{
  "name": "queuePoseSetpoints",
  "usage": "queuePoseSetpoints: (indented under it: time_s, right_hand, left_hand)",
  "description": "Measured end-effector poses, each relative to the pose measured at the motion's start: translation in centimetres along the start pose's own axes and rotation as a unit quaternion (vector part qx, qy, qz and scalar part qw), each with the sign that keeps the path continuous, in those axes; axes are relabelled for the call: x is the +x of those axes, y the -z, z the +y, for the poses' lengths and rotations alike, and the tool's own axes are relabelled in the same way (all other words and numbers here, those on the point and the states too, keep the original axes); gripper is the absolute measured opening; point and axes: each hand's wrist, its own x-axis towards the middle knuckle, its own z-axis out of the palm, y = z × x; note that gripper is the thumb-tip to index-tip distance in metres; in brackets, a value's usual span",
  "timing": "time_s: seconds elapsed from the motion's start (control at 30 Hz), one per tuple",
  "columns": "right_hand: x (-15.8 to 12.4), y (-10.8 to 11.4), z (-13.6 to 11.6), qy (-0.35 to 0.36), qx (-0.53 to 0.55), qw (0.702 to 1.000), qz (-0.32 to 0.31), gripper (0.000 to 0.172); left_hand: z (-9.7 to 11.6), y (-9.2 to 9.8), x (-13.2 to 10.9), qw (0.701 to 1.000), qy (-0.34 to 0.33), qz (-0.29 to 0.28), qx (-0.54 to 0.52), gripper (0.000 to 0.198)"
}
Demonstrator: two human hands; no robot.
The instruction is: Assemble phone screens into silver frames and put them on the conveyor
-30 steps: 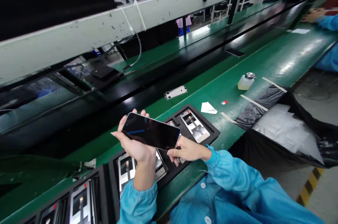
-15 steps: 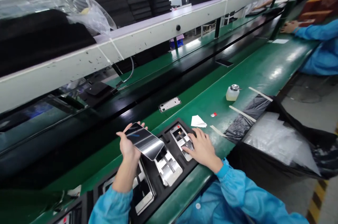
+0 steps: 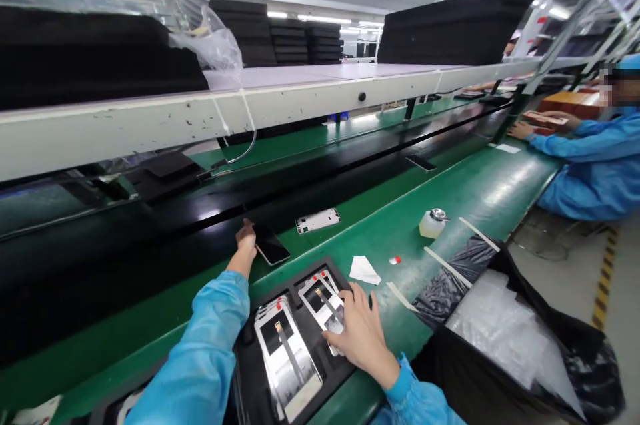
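Note:
My left hand [image 3: 245,239] reaches forward and holds a black-screened phone [image 3: 271,245] flat at the edge of the black conveyor belt [image 3: 210,225]. My right hand [image 3: 361,331] rests on a phone frame part [image 3: 324,303] in the black foam tray [image 3: 300,371] in front of me, fingers curled on it. A second part with a flex strip [image 3: 289,355] lies in the tray's left slot. Both my sleeves are blue.
On the green bench [image 3: 450,185] lie a white phone frame [image 3: 318,220], a folded white cloth [image 3: 364,270], a small red bit [image 3: 395,259] and a solvent bottle [image 3: 433,223]. A black bag of clear film [image 3: 505,338] hangs at right. Another worker in blue [image 3: 590,158] sits beyond.
My left hand has carried the phone from above the tray forward to the conveyor edge. My right hand stays on the tray part. The camera has tilted up.

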Motion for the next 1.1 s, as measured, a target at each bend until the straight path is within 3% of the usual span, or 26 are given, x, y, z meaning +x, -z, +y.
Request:
queuePoseSetpoints:
  time_s: [0.13,0.27,0.4,0.6,0.7,0.8,0.9,0.97,1.1]
  right_hand:
    - [0.0,-0.8,0.9,0.012,-0.009,1.000,0.022,0.074]
    - [0.1,-2.8,1.9,0.033,-0.030,0.996,0.077,0.071]
    - [0.3,-3.9,2.2,0.016,-0.029,0.993,0.109,0.065]
    - [0.3,-3.9,2.5,0.019,-0.010,0.994,0.111,0.063]
    - [0.4,-4.0,2.4,0.022,-0.014,0.994,0.109,0.069]
    - [0.8,-3.7,1.9,0.016,-0.028,0.995,0.094,0.066]
    - [1.4,-2.8,1.0,0.012,-0.049,0.996,0.079,0.057]
    - [1.6,-1.9,0.5,0.007,-0.060,0.995,0.075,0.058]
    - [1.9,-0.3,-0.4,-0.002,-0.090,0.993,0.071,0.058]
  left_hand:
    - [-0.9,-0.4,3.1,0.991,-0.023,-0.029,0.131,0.044]
    - [-1.2,-1.8,4.7,0.957,-0.090,-0.103,0.257,0.044]
    - [-0.8,-4.4,5.0,0.895,-0.172,-0.194,0.362,0.050]
    - [-0.3,-9.0,3.4,0.774,-0.288,-0.370,0.426,0.070]
    - [-0.3,-10.7,2.2,0.750,-0.308,-0.410,0.419,0.066]
    - [0.2,-11.2,1.4,0.766,-0.326,-0.403,0.379,0.057]
    - [1.7,-10.0,1.0,0.811,-0.345,-0.366,0.299,0.050]
    - [3.0,-8.2,0.8,0.846,-0.354,-0.329,0.224,0.059]
    - [5.2,-2.8,-0.6,0.907,-0.354,-0.225,0.035,0.100]
